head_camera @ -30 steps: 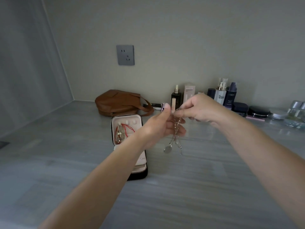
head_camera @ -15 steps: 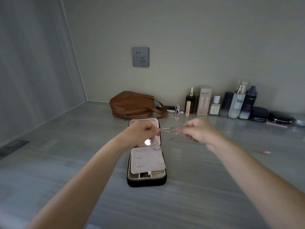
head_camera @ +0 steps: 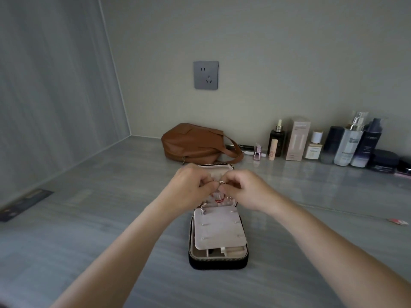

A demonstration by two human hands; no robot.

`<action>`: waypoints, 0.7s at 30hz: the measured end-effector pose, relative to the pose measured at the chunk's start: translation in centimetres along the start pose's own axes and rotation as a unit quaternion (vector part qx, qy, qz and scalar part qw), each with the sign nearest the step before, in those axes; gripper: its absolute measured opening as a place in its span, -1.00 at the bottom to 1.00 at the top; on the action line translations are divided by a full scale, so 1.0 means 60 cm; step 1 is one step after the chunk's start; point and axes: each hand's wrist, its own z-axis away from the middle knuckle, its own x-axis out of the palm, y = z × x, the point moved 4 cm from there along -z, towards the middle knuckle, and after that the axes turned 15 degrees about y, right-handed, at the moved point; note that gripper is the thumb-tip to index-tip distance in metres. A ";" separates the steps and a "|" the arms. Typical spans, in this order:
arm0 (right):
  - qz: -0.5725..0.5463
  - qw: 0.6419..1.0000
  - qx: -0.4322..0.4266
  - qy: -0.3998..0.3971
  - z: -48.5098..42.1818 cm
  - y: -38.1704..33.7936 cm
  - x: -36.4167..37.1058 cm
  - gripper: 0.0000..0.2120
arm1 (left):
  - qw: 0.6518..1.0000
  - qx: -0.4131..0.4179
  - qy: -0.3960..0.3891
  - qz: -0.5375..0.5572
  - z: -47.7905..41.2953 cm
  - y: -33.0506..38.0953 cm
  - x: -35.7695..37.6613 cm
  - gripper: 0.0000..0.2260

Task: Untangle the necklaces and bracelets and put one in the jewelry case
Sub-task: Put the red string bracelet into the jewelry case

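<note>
A black zip jewelry case (head_camera: 216, 262) lies open on the grey counter, its pale lining and a beige flap (head_camera: 219, 230) facing up. My left hand (head_camera: 189, 192) and my right hand (head_camera: 246, 192) meet close together over the case's far half. Fingers of both hands are curled and pinch a thin silver chain (head_camera: 221, 182) between them; only a small piece of it shows. A red cord bracelet (head_camera: 219, 200) lies in the lid below my fingers. A small silver charm (head_camera: 202, 211) sits at the flap's upper left corner.
A brown leather bag (head_camera: 191, 143) lies behind the case. Several cosmetic bottles and boxes (head_camera: 322, 143) line the back wall to the right. A small red-and-white scrap (head_camera: 398, 221) lies at the far right. A dark rectangular inset (head_camera: 22, 204) sits in the counter at left.
My hands came together and lowered over the open case, the stretched chain now bunched between the fingertips. The view shifted so the case sits nearer the centre.
</note>
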 end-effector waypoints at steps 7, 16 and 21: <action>0.209 0.959 -0.110 0.156 -0.016 -0.010 -0.001 -0.74 | 0.998 -0.032 0.053 0.024 -0.009 -0.024 0.017 -0.75; 0.192 0.956 -0.096 0.198 -0.041 0.004 0.028 -0.71 | 0.989 -0.008 0.148 -0.010 0.000 -0.036 0.035 -0.77; 0.119 0.972 -0.024 0.199 -0.056 0.013 0.025 -0.64 | 0.985 0.003 0.170 -0.026 0.002 -0.037 0.043 -0.59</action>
